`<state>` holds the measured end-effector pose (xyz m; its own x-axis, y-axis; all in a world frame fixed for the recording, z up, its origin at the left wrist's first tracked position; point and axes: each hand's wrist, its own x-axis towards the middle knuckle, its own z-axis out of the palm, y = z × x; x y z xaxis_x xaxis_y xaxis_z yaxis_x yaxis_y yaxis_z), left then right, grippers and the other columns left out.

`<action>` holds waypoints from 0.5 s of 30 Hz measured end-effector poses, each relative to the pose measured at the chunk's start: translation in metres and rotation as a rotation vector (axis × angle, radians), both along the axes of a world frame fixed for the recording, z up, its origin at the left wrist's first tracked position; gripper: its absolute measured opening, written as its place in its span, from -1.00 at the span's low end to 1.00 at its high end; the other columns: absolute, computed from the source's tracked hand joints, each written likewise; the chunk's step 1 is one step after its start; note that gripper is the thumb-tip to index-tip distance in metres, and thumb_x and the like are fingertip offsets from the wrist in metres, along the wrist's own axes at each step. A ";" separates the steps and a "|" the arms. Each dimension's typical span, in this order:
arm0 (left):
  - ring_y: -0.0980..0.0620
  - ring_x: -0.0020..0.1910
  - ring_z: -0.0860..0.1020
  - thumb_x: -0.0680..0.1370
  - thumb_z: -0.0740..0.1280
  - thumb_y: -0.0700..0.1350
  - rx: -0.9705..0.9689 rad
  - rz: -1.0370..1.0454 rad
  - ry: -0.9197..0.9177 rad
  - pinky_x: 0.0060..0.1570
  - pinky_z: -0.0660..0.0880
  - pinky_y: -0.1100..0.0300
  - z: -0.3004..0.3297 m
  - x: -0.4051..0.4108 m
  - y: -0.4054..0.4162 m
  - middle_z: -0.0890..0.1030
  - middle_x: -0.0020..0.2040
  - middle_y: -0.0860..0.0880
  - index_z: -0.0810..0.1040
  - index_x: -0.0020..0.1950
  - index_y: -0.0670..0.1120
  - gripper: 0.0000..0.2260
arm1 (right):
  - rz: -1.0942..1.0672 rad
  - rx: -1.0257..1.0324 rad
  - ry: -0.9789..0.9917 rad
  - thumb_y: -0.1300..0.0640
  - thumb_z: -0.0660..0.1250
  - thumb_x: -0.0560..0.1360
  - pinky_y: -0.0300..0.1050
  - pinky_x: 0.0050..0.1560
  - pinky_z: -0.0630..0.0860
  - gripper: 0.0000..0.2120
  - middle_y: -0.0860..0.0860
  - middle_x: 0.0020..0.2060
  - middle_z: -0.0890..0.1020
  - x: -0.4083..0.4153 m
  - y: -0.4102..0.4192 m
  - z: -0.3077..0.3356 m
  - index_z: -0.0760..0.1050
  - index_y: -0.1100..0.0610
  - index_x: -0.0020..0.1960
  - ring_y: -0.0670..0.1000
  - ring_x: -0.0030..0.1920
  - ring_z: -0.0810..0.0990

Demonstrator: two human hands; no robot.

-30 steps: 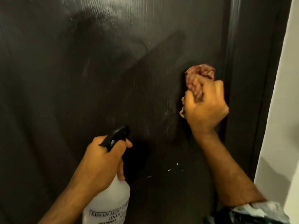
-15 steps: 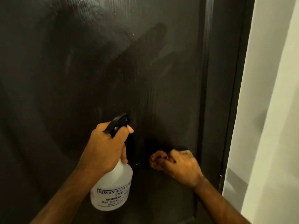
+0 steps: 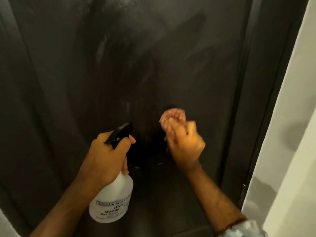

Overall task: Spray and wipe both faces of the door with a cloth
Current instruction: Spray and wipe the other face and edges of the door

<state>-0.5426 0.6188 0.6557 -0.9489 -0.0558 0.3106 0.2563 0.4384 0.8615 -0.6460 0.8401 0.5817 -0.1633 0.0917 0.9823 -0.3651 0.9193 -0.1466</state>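
While right hand (image 3: 185, 144) bunches blurred cloth (image 3: 172, 118), left hand (image 3: 107, 156) grips bottle (image 3: 112, 200).

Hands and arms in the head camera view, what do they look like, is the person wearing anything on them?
Both hands are bare: no gloves, rings or watch show on the left hand or the right hand. Both forearms are bare too. Only at the right elbow does clothing show: the edge of a short sleeve, pale with a darker mottled print. No sleeve is in view on the left arm.
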 end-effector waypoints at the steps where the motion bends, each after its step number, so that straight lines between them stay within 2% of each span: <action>1: -0.15 -0.49 0.61 0.68 0.28 -0.15 0.002 -0.001 0.002 -0.14 0.66 -0.09 -0.002 0.000 -0.001 0.57 -0.54 -0.17 0.68 0.01 -0.05 -0.82 | 0.031 0.109 -0.012 -0.07 0.36 0.64 -0.05 -0.49 0.42 -0.78 0.08 -0.17 0.52 0.004 -0.008 -0.030 0.55 -0.06 0.26 0.12 -0.44 0.48; 4: -0.15 -0.51 0.60 0.67 0.28 -0.17 0.002 0.003 0.007 -0.20 0.66 -0.03 -0.007 0.002 -0.003 0.56 -0.55 -0.17 0.68 0.01 -0.06 -0.82 | 0.143 0.295 -0.125 -0.09 0.33 0.71 -0.04 -0.54 0.43 -0.84 0.05 -0.35 0.52 0.014 -0.011 -0.107 0.57 -0.06 0.22 0.11 -0.50 0.47; 6: -0.12 -0.52 0.59 0.67 0.28 -0.17 0.016 0.002 0.003 -0.24 0.67 -0.02 -0.007 0.005 -0.008 0.56 -0.56 -0.15 0.68 0.01 -0.07 -0.82 | 0.165 0.344 -0.263 -0.13 0.42 0.64 -0.06 -0.54 0.42 -0.82 0.00 -0.35 0.49 0.021 -0.007 -0.142 0.63 -0.08 0.18 0.07 -0.50 0.46; 8: -0.08 -0.54 0.58 0.68 0.28 -0.17 0.005 0.000 -0.013 -0.27 0.68 -0.04 -0.011 0.006 -0.014 0.56 -0.56 -0.14 0.68 0.02 -0.07 -0.83 | 0.177 0.434 -0.310 -0.11 0.46 0.60 -0.07 -0.56 0.42 -0.82 -0.02 -0.33 0.46 0.022 0.000 -0.162 0.63 -0.10 0.17 0.04 -0.48 0.47; 12: -0.01 -0.56 0.58 0.68 0.29 -0.16 -0.012 0.013 -0.050 -0.28 0.65 0.00 -0.022 0.007 -0.024 0.57 -0.56 -0.13 0.67 0.03 -0.05 -0.84 | 0.233 0.582 -0.348 -0.07 0.40 0.56 -0.11 -0.57 0.39 -0.78 -0.02 -0.26 0.53 0.021 0.009 -0.137 0.52 -0.12 0.19 0.02 -0.42 0.52; 14: 0.01 -0.56 0.58 0.67 0.30 -0.16 -0.020 0.022 -0.071 -0.27 0.64 0.01 -0.027 0.006 -0.023 0.58 -0.55 -0.12 0.67 0.03 -0.05 -0.85 | 0.202 0.442 -0.435 -0.21 0.35 0.58 -0.19 -0.47 0.40 -0.80 -0.12 -0.30 0.55 0.026 0.009 -0.095 0.52 -0.12 0.08 -0.09 -0.40 0.52; 15: 0.02 -0.56 0.58 0.67 0.30 -0.16 -0.022 0.028 -0.077 -0.27 0.64 0.01 -0.028 0.005 -0.024 0.58 -0.55 -0.12 0.66 0.03 -0.06 -0.86 | 0.234 0.357 -0.459 -0.30 0.32 0.58 -0.28 -0.40 0.39 -0.74 -0.17 -0.33 0.56 0.023 0.005 -0.078 0.52 -0.12 0.00 -0.16 -0.38 0.52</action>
